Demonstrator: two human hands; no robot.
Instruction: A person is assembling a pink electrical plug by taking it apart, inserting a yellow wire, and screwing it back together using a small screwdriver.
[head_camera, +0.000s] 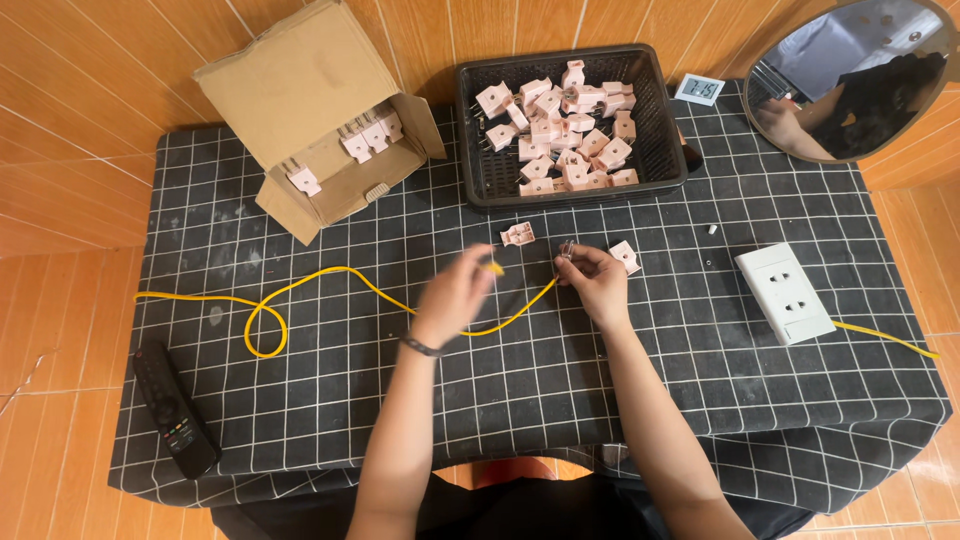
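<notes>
Both hands are working mid-frame over a black cloth (330, 400) with a white grid print. Left hand (455, 295) is motion-blurred, fingers curled toward a yellow tip near the fingertips; probably pinching the wire end, can't tell for sure. Right hand (597, 280) is pinching the thin yellow wire (330, 275) plus a small shiny metal piece (567, 250) at its upper edge. The wire is running left across the cloth, looping once at centre left.

Two loose pale pink plastic plug housings are lying just beside the hands: one (517, 235) above, one (626, 256) touching the right hand. More are filling the black mesh basket (480, 150) at upper centre and the open cardboard box (290, 90) at upper left. White rectangular socket block (785, 292) is sitting at right, black remote (175, 410) at lower left.
</notes>
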